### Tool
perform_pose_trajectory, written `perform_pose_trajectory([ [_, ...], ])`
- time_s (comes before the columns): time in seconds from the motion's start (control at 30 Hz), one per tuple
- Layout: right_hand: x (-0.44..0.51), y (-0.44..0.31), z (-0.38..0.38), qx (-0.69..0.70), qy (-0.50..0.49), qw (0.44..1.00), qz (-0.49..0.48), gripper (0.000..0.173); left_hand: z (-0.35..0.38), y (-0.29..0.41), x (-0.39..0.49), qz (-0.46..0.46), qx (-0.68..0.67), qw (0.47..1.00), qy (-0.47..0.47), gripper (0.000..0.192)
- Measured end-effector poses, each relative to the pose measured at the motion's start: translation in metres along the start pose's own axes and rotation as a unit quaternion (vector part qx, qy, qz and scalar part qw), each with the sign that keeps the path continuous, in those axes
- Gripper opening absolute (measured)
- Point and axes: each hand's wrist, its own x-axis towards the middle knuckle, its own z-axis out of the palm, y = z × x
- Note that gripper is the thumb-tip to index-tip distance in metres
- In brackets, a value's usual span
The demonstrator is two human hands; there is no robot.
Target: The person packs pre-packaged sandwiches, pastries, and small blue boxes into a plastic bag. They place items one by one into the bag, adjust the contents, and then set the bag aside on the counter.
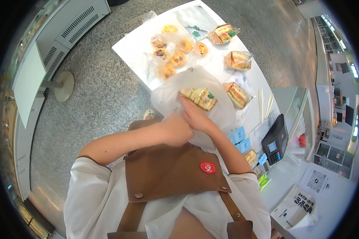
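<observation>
A translucent plastic bag (170,95) lies over the near part of the white table, with a clear-wrapped sandwich (199,99) in its mouth. My left hand (176,130) is closed on the bag's near edge, close to my apron. Just to its right, my right hand (196,116) reaches forward, a finger extended at the left end of that sandwich; its other fingers are partly hidden, so any grip is unclear. Beyond the bag lie several egg tarts (178,58) in thin clear bags. More wrapped sandwiches rest to the right, the nearest one (237,95) beside the bag.
White table (128,49) holds a printed plastic bag (194,21) at its far end. To the right are white utensils (261,104), blue cards (243,145), a payment terminal (274,140) and a glass case (302,119). A round stand base (64,86) stands on the floor at left.
</observation>
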Motion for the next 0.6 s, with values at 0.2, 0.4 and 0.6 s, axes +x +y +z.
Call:
perform_pose_trajectory([
  [0.2, -0.01, -0.047, -0.035, 0.037, -0.141, 0.989, 0.033, 0.048, 0.013, 0.011, -0.007, 0.019, 0.091, 0.983, 0.159, 0.017],
  [0.4, -0.019, -0.096, -0.189, 0.29, -0.099, 0.936, -0.174, 0.032, 0.005, 0.03, -0.034, 0.002, 0.078, 0.97, 0.231, 0.006],
  [0.6, 0.148, 0.022, -0.181, -0.086, 0.195, 0.977, 0.026, 0.033, -0.015, 0.039, -0.063, 0.027, 0.048, 0.945, 0.321, 0.009],
])
